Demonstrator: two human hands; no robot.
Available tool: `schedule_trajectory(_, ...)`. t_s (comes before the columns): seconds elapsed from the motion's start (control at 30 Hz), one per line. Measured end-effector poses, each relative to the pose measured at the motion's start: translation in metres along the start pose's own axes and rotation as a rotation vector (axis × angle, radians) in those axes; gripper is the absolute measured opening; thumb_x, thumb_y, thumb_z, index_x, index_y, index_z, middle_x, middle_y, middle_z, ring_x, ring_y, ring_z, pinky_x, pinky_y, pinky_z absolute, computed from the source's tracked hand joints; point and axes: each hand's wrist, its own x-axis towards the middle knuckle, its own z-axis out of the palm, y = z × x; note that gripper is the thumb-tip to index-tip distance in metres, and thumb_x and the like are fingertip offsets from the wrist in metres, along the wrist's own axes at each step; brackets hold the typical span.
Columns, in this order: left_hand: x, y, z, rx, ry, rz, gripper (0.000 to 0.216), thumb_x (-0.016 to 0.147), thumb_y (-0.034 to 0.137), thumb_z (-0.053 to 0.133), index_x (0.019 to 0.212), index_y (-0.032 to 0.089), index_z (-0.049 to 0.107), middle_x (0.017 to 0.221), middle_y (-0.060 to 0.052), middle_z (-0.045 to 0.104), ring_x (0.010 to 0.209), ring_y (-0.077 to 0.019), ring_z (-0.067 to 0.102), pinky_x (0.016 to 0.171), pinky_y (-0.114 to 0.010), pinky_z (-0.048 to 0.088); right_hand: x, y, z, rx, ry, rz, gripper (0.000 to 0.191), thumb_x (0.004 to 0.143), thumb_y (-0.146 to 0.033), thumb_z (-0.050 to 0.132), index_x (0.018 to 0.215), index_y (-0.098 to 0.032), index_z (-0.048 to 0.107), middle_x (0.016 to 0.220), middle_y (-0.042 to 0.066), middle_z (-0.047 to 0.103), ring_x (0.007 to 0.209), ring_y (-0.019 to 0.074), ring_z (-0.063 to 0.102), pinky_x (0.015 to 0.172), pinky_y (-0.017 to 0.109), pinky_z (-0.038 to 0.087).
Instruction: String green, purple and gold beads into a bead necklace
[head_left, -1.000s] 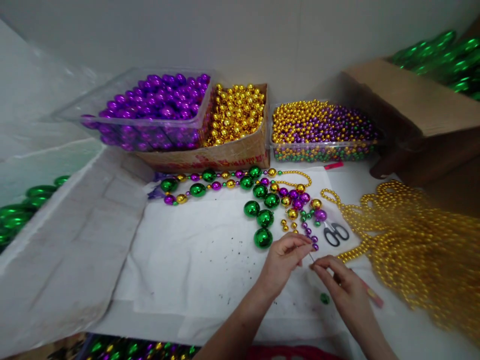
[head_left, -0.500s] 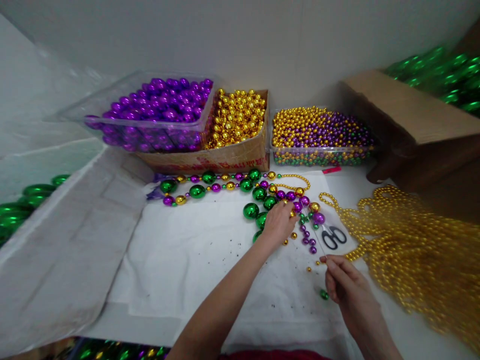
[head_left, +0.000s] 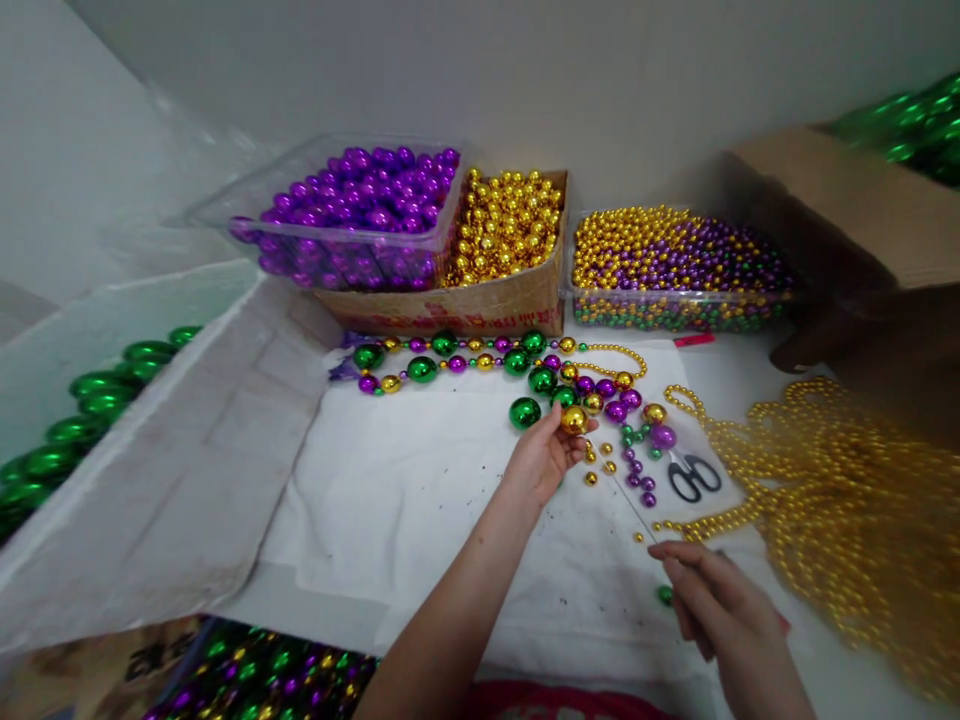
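Note:
My left hand point(head_left: 544, 460) is closed on a large shiny gold bead point(head_left: 574, 420), pinched at the fingertips over the white cloth. In a pinch, my right hand point(head_left: 724, 605) grips a long thin needle point(head_left: 627, 494). Its far tip points up and left toward the gold bead; whether it enters a hole cannot be made out. Around the left hand lie large green beads point(head_left: 525, 413), purple beads point(head_left: 616, 411) and small gold beads point(head_left: 591, 479). A row of small purple beads point(head_left: 634, 481) rests between the hands. Black-handled scissors point(head_left: 694, 478) lie beyond the right hand.
A strung bead necklace point(head_left: 421, 369) stretches across the cloth point(head_left: 375, 470). Behind stand a clear bin of purple beads point(head_left: 375, 245), a carton of gold beads point(head_left: 502, 312) and a mixed-bead tray point(head_left: 675, 295). Gold bead strands point(head_left: 847, 520) heap at right; a white-sided box point(head_left: 172, 470) stands left.
My left hand has pulled back slightly from the loose beads and turned, now with a gold bead in its fingers. My right hand still holds the needle, a little lower. The view has shifted left.

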Motion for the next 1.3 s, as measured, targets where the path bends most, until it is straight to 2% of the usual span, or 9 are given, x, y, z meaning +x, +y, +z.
schedule_trajectory(0.1,-0.002,0.000,0.001,0.002,-0.006,-0.001,0.035,0.085,0.045,0.057,0.089,0.011,0.062,0.082,-0.011,0.068,0.054,-0.0078,0.053,0.047,-0.017,0.041,-0.001,-0.003,0.001,-0.007,0.022,-0.011,0.043,0.074,-0.055,0.064,0.088,-0.015,0.069,0.042,-0.005,0.039,0.041,0.0085,0.033,0.041,0.021,0.020)
schedule_trajectory(0.23,-0.006,0.001,0.001,-0.014,0.002,0.007,0.036,0.087,0.044,0.056,0.095,0.010,0.063,0.083,-0.011,0.069,0.055,-0.0078,0.054,0.049,-0.017,0.042,-0.006,-0.008,0.001,-0.006,0.046,-0.025,0.040,0.072,-0.054,0.066,0.084,-0.016,0.070,0.045,-0.004,0.039,0.042,0.0089,0.035,0.041,0.022,0.025)
schedule_trajectory(0.43,-0.011,0.000,0.000,-0.012,0.015,0.026,0.034,0.088,0.042,0.053,0.092,0.009,0.062,0.082,-0.011,0.068,0.054,-0.0083,0.054,0.050,-0.018,0.042,-0.009,-0.008,0.001,0.016,0.043,-0.016,0.039,0.072,-0.052,0.067,0.085,-0.016,0.071,0.047,-0.004,0.040,0.044,0.0095,0.037,0.042,0.022,0.027)
schedule_trajectory(0.77,-0.020,-0.016,-0.001,0.064,-0.163,0.096,0.037,0.085,0.042,0.059,0.105,0.012,0.063,0.090,-0.011,0.067,0.062,-0.0096,0.056,0.055,-0.020,0.043,0.009,0.010,0.006,0.006,-0.100,-0.028,0.043,0.082,-0.052,0.056,0.104,-0.014,0.061,0.048,-0.005,0.045,0.043,0.0092,0.035,0.042,0.020,0.023)
schedule_trajectory(1.0,-0.024,-0.018,-0.002,0.117,-0.165,0.139,0.041,0.085,0.045,0.057,0.108,0.012,0.064,0.087,-0.011,0.067,0.061,-0.0094,0.054,0.055,-0.020,0.040,0.009,0.016,0.008,-0.001,-0.039,-0.018,0.043,0.079,-0.053,0.059,0.098,-0.015,0.064,0.049,-0.005,0.043,0.043,0.0087,0.034,0.042,0.020,0.022)
schedule_trajectory(1.3,-0.021,-0.018,-0.002,0.145,-0.154,0.184,0.041,0.085,0.046,0.057,0.108,0.012,0.065,0.087,-0.011,0.067,0.062,-0.0104,0.055,0.055,-0.021,0.040,0.012,0.021,0.013,-0.025,-0.049,-0.043,0.041,0.081,-0.052,0.058,0.101,-0.016,0.062,0.051,-0.005,0.043,0.045,0.0093,0.035,0.044,0.022,0.023)
